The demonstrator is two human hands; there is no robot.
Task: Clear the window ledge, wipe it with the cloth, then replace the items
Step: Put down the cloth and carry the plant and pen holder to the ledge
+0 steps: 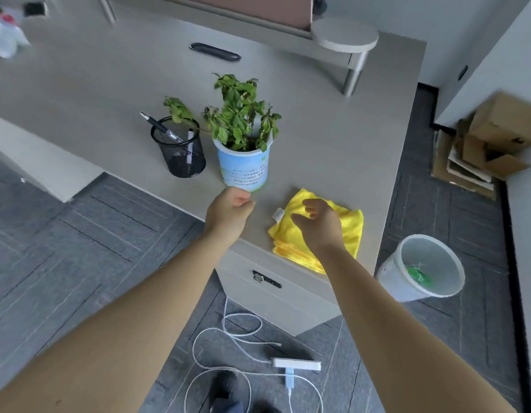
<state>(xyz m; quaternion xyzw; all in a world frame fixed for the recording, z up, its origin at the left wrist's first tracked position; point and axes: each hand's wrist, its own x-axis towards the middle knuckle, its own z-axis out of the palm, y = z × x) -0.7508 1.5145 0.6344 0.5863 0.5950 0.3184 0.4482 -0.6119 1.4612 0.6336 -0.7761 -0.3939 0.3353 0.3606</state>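
A folded yellow cloth (344, 231) lies near the front right corner of a grey desk (333, 138). My right hand (319, 225) hovers just over the cloth, fingers curled and apart, holding nothing. My left hand (228, 211) is loosely curled and empty, just in front of a potted green plant in a blue-and-white pot (245, 165). To the left of the plant stands a black mesh pen holder (180, 153) with a pen in it. No window ledge is in view.
A white waste bin (422, 269) stands on the floor right of the desk. Flattened cardboard boxes (488, 147) are stacked against the right wall. A white power strip (297, 365) and cables lie on the carpet below. A round shelf on a post (346, 35) stands at the desk's back.
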